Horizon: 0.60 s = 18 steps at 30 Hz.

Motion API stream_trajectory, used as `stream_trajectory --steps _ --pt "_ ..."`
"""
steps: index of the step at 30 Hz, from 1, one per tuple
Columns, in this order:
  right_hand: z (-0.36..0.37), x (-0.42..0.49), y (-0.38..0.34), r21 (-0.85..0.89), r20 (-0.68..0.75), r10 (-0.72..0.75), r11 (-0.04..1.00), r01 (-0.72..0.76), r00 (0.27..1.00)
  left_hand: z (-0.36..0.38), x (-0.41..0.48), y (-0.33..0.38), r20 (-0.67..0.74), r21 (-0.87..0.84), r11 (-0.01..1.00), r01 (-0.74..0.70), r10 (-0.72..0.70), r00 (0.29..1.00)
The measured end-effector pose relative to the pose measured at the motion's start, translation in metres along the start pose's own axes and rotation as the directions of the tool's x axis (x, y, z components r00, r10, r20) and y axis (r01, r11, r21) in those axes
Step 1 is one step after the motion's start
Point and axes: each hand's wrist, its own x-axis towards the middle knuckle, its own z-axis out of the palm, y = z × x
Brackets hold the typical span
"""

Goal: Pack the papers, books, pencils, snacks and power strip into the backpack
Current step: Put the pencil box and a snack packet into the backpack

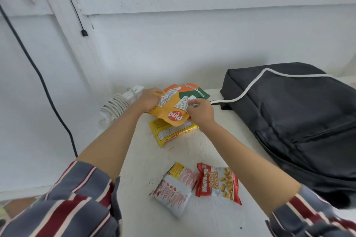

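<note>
Striped sleeves (67,204) in grey, dark red and cream frame the bottom corners, and two bare forearms reach forward from them over a white table (192,223). At the far end the left hand (149,100) has its fingers curled round the left edge of an orange bag (173,110) of snacks, while the right hand (200,111) pinches the bag's right side at a white label. The bag is held tilted, its back showing and its lower edge over a yellow packet (170,133) that lies flat on the table. Just left of the left hand, at the table's far left corner, lies a white power strip (133,91) with its cord coiled beside it. To the right lies a dark backpack (298,121), flat on the table, with a white cord running across its top. Nearer the person, between the forearms, a red peanut bag (217,183) and a silver packet (173,190) lie side by side, touching. A black cable (38,75) hangs down the white wall (192,44) at the left
</note>
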Motion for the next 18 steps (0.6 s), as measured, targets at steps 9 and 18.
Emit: stream_trajectory --steps 9,18 --pt "-0.026 -0.032 -0.021 0.185 -0.066 -0.124 0.973 0.134 0.990 -0.027 -0.054 0.038 -0.091 -0.346 0.932 -0.105 0.078 0.993" --pt "-0.103 -0.060 -0.016 0.421 -0.192 -0.090 0.892 0.165 0.977 0.006 -0.108 0.101 -0.042 -0.497 0.844 -0.204 0.211 0.977"
